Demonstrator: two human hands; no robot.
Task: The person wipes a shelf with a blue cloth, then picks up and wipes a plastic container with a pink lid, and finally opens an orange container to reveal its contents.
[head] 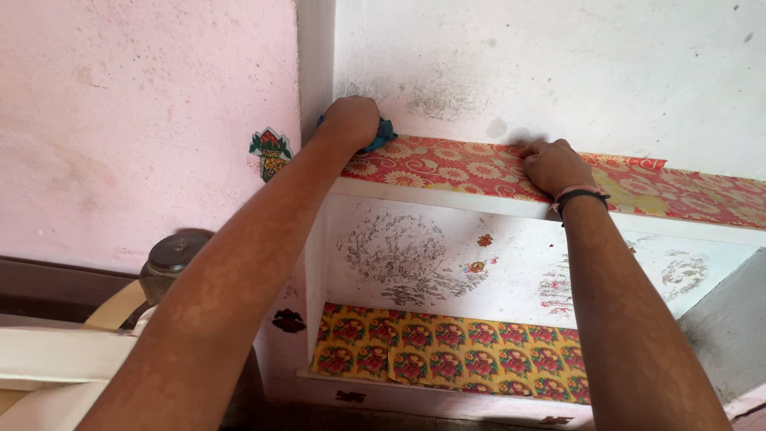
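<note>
Blue cloth (381, 134), seemingly under left hand (349, 121).

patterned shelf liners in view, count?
2: a red floral liner on the upper shelf under both hands, and a yellow floral liner on the lower shelf. More may lie outside the frame.

You are showing both arms bare from the elbow down, with no sleeve reaching into the head view. Your forearms are looking mottled, with lighter irregular patches running along their length. Your right hand (553, 165) is wearing bands at the wrist: a thin pink band (576, 191) is sitting nearest the hand, and a dark, narrow band (581, 199) is lying just behind it, touching it. Your left hand (349, 120) is wearing nothing at the wrist or on the visible fingers.
</note>
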